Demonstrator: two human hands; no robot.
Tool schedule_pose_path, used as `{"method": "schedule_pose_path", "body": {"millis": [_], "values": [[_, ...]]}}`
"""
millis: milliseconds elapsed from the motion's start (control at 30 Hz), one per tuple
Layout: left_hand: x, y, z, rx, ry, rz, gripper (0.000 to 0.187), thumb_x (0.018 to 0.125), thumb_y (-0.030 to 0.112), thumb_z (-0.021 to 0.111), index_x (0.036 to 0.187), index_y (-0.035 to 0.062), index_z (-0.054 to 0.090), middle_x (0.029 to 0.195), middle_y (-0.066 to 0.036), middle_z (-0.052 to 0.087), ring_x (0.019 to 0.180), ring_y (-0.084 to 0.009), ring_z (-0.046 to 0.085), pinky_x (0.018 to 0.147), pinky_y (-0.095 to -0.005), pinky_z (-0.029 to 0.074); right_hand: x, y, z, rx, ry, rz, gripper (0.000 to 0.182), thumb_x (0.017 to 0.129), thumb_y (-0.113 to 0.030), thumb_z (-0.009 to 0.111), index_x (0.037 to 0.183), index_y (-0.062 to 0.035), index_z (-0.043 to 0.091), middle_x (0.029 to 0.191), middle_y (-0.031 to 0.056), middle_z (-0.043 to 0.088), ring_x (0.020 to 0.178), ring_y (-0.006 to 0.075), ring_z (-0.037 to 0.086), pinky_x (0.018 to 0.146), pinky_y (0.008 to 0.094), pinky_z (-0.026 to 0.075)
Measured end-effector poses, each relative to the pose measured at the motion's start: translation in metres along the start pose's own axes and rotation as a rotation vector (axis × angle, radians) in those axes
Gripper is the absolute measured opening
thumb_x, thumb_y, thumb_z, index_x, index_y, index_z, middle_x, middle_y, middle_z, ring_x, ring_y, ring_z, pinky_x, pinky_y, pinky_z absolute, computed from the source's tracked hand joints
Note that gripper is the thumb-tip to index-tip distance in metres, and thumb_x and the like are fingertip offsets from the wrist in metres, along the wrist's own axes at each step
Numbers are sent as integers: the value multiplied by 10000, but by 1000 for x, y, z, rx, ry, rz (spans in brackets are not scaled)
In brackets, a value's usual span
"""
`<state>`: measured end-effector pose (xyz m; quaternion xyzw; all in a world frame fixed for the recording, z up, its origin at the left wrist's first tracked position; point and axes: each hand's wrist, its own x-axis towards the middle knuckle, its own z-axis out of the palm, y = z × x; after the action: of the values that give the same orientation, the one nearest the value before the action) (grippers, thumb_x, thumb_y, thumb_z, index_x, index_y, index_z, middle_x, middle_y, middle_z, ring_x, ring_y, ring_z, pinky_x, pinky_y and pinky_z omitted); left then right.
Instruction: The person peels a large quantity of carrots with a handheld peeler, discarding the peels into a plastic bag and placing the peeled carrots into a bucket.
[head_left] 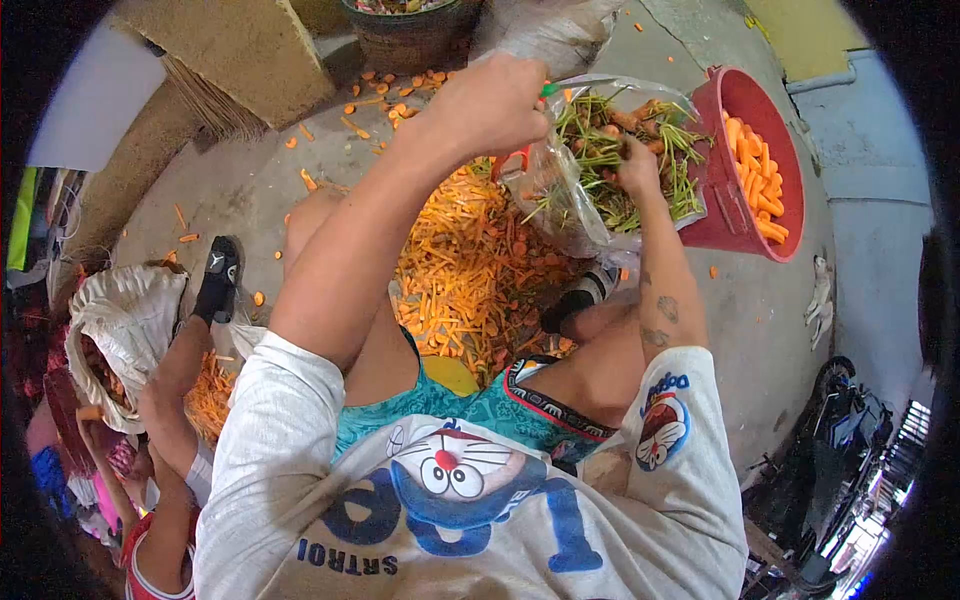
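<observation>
While the right hand (637,168) is down in the clear plastic bag (570,195) among the carrots with green tops (650,125), the left hand (502,100) hangs over the bag's near-left side, fingers curled tight around a small green thing (549,90) that pokes out at the fingertips (could be a handle, too little shows to say). Right fingers look bent in against the carrots, but honestly can't tell how far open they are or whether they've got hold of one. I'd call this the picking step. Those bag carrots are still untrimmed, while the red tub (712,185) just beside it holds bright orange, clean-looking carrots (757,180), and orange scraps (465,270) are heaped between the legs. Next move imo calls for a firm grip on one carrot, then easing it out without snagging the tangled stems or dragging the bag along.
</observation>
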<state>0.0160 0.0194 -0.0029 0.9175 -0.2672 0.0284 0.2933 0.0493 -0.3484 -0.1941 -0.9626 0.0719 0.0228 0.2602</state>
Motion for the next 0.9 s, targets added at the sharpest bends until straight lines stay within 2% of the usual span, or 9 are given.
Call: {"method": "schedule_pose_path", "body": {"millis": [100, 133, 267, 500, 600, 667, 767, 833, 900], "values": [[-2, -2, 2, -25, 18, -18, 241, 861, 157, 647, 973, -56, 658, 850, -314, 685, 843, -482, 691, 760, -542, 552, -9, -26, -23, 181, 224, -148, 401, 910, -236, 755, 1256, -46, 688, 1090, 192, 740, 1004, 320, 714, 901, 397, 540], [-2, -2, 3, -10, 44, 6, 244, 863, 155, 642, 985, -55, 657, 854, -313, 688, 846, -479, 692, 761, -537, 556, -16, -37, -33, 399, 192, -107, 386, 962, -276, 732, 1231, -3, 688, 1027, 112, 758, 915, 206, 717, 834, 332, 548], [-3, 18, 4, -26, -37, -22, 257, 849, 154, 643, 1014, -43, 650, 858, -315, 693, 863, -468, 701, 772, -532, 568, -79, -108, -72, 725, 74, 81, 385, 983, -319, 724, 1182, 10, 717, 980, 49, 759, 838, 71, 672, 753, 247, 516], [-5, 45, 37, 24, -89, 83, 276, 800, 154, 657, 969, -62, 625, 851, -314, 696, 866, -465, 709, 794, -519, 582, -164, -156, -80, 472, 116, -84, 366, 981, -299, 726, 1163, 18, 727, 942, 43, 750, 839, 66, 640, 755, 251, 500], [-3, 46, 44, 8, -166, 142, 309, 802, 163, 663, 965, -97, 631, 900, -313, 701, 862, -480, 703, 794, -508, 587, -181, -169, -84, 598, 116, -162, 336, 955, -257, 764, 1126, 29, 727, 946, 55, 745, 863, 86, 647, 779, 252, 507], [5, 28, 50, 166, -391, 22, 281, 795, 177, 674, 946, -58, 708, 914, -289, 723, 899, -429, 732, 812, -507, 593, -192, -174, -88, 770, 201, -210, 339, 949, -193, 778, 1189, 29, 688, 998, 66, 724, 871, 105, 651, 778, 272, 529], [13, 8, 45, 49, -269, -15, 320, 813, 173, 700, 1017, -73, 681, 986, -312, 700, 941, -450, 702, 837, -488, 568, -187, -159, -91, 1132, 406, -220, 374, 967, -127, 750, 1283, 26, 621, 1059, 70, 694, 891, 128, 663, 804, 308, 566], [13, 12, 22, -146, -40, 27, 314, 836, 181, 744, 1047, -42, 681, 992, -277, 714, 937, -385, 713, 829, -453, 550, -187, -144, -103, 1290, 328, -223, 395, 1015, -136, 681, 1358, 21, 563, 1091, 61, 665, 929, 137, 663, 851, 343, 588], [19, 2, 14, -450, 26, 35, 349, 876, 307, 815, 1027, 17, 694, 878, -66, 710, 815, -173, 647, 753, -366, 528, -186, -138, -115, 1376, 114, -130, 421, 1043, -180, 637, 1396, 32, 549, 1184, 83, 664, 984, 144, 648, 880, 329, 577]]}}
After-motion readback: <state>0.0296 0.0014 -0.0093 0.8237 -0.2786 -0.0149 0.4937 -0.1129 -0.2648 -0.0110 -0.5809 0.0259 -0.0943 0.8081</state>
